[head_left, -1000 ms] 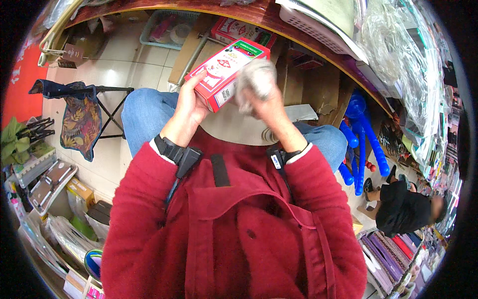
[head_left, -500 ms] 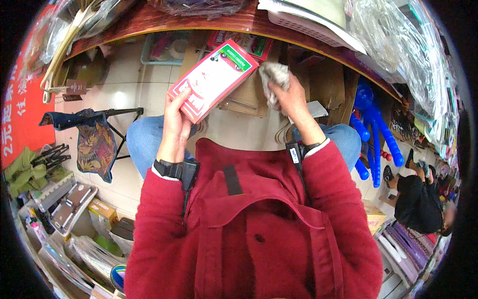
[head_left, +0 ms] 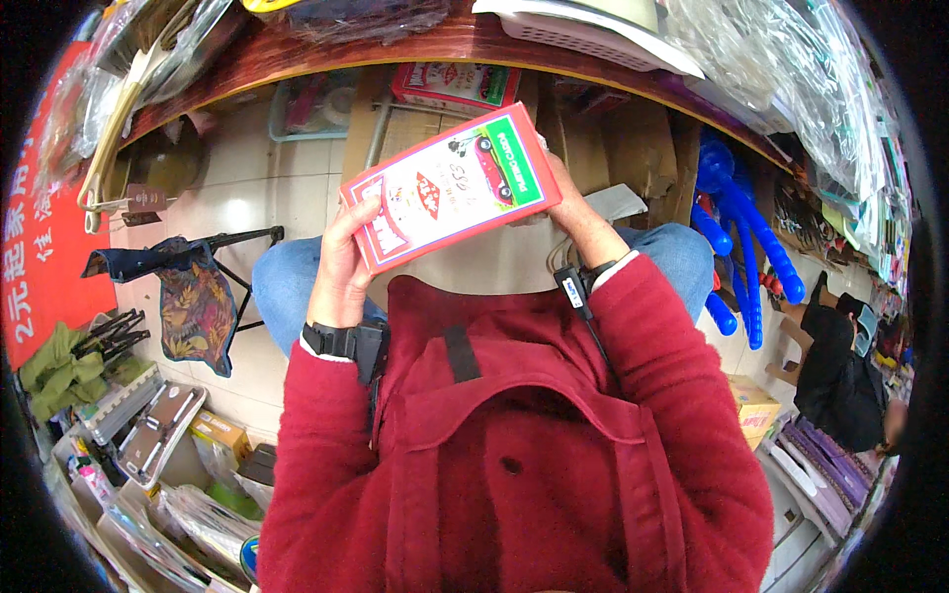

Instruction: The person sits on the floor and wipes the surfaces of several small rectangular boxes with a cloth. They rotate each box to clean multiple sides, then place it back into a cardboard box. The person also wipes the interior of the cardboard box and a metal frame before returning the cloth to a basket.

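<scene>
Table, red-brown top [head_left: 465, 44], laden, spanning the far side. Folding stool, leaf-patterned seat [head_left: 195, 306], standing at left. Box, red and white with a green end panel [head_left: 450, 188], printed face up, held in the air before the lap, near the table edge; since half a second ago, swung from a steep slant to a flatter one. Second box, red [head_left: 455, 84], lying under the table edge, beyond the first. Left hand [head_left: 343, 259], closed on the box's left end, thumb across the printed face. Right hand [head_left: 566, 198], apart from the box then, now at its right end; fingers hidden behind, grip cannot be told. Grey cloth, plain in the right hand then, now mostly or wholly concealed. Judged effect: box steady in the left hand, far side within the right hand's reach.
</scene>
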A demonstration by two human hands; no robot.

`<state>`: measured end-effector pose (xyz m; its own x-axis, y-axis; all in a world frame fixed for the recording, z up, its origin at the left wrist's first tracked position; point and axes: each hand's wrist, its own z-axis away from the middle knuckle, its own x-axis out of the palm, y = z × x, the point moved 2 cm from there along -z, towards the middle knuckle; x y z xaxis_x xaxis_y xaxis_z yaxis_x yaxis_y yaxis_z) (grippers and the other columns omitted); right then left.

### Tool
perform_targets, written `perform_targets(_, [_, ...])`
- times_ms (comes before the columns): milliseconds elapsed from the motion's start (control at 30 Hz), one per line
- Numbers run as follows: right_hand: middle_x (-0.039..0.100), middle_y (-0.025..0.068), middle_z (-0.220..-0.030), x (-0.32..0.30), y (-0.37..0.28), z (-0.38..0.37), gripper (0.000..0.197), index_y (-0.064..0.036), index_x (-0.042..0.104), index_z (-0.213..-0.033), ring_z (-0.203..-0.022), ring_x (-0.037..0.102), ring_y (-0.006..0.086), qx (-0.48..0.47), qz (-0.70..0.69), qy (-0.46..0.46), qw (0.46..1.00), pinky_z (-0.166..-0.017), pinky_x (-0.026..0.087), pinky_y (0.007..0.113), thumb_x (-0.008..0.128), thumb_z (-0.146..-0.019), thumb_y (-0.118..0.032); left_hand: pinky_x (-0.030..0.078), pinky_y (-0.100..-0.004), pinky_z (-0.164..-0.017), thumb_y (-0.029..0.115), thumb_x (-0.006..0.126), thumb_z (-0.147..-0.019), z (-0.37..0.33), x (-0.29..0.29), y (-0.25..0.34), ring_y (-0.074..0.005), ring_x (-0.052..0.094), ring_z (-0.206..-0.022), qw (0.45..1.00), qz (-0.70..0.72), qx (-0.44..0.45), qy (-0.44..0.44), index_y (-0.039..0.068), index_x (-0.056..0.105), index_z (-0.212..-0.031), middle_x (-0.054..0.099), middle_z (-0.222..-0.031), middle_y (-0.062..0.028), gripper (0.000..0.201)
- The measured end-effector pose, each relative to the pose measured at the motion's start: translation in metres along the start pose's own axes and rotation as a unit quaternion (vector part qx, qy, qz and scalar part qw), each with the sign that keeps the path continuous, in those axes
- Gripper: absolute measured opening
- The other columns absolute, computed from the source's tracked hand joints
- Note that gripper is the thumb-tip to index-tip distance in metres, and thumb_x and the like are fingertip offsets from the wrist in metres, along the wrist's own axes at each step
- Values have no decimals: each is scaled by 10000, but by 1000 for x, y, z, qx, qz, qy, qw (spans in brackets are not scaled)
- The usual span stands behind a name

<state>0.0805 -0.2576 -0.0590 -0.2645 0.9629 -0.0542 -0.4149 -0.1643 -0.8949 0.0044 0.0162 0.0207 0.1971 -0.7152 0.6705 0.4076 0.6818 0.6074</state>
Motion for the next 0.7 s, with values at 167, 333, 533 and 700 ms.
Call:
perform_targets(167, [498, 178, -1387, -10, -18, -8, 711, -49, 446, -1395, -1261, 492, 293, -21, 73, 45, 996, -1029, 402, 416, 665, -855, -457, 559, -362, -889, 128, 684, -805, 6, 4, 13, -239, 625, -1068, 997, -49, 51, 27, 28, 452, -1269, 588, -1165, -146, 528])
perform_targets(333, [564, 176, -1289, -15, -47, 27, 729, -29, 360, -1449, -1200, 544, 262, 19, -171, -135, 976, -998, 449, 427, 546, -934, -509, 534, -335, -892, 131, 698, -782, 6, 6, 25, -227, 611, -1065, 987, -158, 32, -24, 30, 450, -1253, 580, -1144, -128, 542])
perform_targets(533, [511, 191, -1373, -4, -57, 51, 899, -9, 367, -1450, -1245, 507, 241, 31, -81, -406, 910, -1040, 419, 371, 746, -766, -453, 492, -322, -942, 176, 730, -731, -4, 26, 25, -217, 615, -1061, 955, -245, -107, -127, 37, 381, -1402, 614, -1146, -116, 769])
perform_targets(700, [488, 170, -1380, 10, -38, 68, 852, 59, 338, -1427, -1264, 470, 229, 60, -8, -413, 909, -1059, 384, 330, 744, -790, -335, 443, -323, -991, 196, 757, -783, -33, 33, 13, -211, 542, -1166, 908, -322, -161, -214, 60, 300, -1479, 551, -1256, -140, 844])
